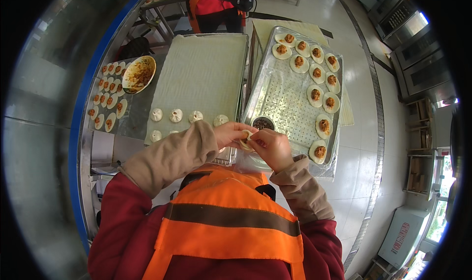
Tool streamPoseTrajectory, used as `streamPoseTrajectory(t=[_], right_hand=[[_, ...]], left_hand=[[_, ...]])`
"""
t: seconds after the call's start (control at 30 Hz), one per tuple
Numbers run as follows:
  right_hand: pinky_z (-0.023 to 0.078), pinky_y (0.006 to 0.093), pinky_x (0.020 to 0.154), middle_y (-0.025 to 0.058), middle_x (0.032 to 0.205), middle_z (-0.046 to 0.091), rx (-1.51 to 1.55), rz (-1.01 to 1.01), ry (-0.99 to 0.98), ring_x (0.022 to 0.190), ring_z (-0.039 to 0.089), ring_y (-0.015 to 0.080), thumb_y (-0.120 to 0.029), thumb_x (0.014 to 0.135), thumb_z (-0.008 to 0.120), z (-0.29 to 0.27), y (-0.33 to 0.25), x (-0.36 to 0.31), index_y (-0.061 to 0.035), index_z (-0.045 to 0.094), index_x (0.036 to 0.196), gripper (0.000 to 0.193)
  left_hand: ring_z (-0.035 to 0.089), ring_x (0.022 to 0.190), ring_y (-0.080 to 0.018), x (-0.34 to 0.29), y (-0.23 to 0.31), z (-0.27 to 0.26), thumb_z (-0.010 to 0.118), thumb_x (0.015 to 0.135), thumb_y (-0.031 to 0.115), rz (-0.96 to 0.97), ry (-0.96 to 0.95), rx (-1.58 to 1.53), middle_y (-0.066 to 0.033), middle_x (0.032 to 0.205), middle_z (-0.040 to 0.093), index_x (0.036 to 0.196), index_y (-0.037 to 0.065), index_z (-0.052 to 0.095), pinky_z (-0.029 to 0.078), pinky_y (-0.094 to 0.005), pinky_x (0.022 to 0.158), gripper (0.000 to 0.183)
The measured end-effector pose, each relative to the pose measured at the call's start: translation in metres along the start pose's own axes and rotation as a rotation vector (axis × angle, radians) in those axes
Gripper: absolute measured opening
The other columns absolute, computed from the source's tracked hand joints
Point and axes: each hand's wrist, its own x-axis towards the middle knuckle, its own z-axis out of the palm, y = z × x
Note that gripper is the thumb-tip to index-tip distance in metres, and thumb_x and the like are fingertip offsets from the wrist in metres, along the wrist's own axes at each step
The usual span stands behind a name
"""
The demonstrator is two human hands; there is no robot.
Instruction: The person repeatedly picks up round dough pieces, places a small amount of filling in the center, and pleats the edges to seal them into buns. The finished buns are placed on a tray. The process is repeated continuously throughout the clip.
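Between my two hands is a partly gathered bun (246,137), its pale dough wrapper folded up at the rim. My left hand (231,134) cups it from the left, fingers closed around it. The fingers of my right hand (271,146) pinch the wrapper's edge from the right. Just beyond them stands a small bowl of dark bits (263,123). To the right, a metal tray (265,94) bears several flat wrappers topped with orange-brown filling (317,72). Pleated buns (176,115) sit in rows on the paper-lined tray (201,69) at left, some hidden behind my left forearm.
At far left, more filled wrappers (109,101) lie on a metal table beside a white bowl of filling (139,74). A person in a red top and orange apron (219,5) stands beyond the trays. Ovens (418,54) and a shelf (420,147) line the right side.
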Motion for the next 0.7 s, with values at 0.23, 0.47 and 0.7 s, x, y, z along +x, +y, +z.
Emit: streamPoseTrajectory(t=[0.23,0.47,0.7], right_hand=[[0.051,0.0363,0.059,0.0074,0.077,0.061,-0.059,-0.059,0.107,0.069,0.062,0.0267,-0.012,0.076,0.072,0.008,-0.004,0.001,-0.0066,0.065,0.083,0.011],[0.051,0.0329,0.061,0.0071,0.077,0.060,-0.094,-0.227,0.006,0.066,0.061,0.0239,-0.011,0.075,0.074,0.011,-0.014,0.008,-0.0044,0.066,0.086,0.016],[0.052,0.0252,0.062,0.0068,0.074,0.069,0.190,0.237,0.027,0.067,0.064,0.0095,-0.009,0.080,0.076,-0.029,-0.031,0.022,0.0038,0.068,0.095,0.020]], left_hand=[[0.066,0.101,-0.0170,0.005,-0.012,-0.007,0.049,0.097,0.006,0.047,-0.008,0.154,-0.0080,0.112,0.067,0.127,-0.001,0.058,0.055,-0.0314,0.087,0.032],[0.067,0.102,-0.0207,0.004,-0.005,-0.006,0.051,0.095,0.003,-0.044,-0.025,0.367,-0.0117,0.113,0.066,0.129,0.001,0.057,0.056,-0.0331,0.089,0.035],[0.062,0.109,-0.0207,-0.020,0.040,0.015,0.030,0.105,0.049,0.055,-0.121,-0.271,-0.0078,0.119,0.062,0.136,0.006,0.051,0.049,-0.0378,0.093,0.057]])
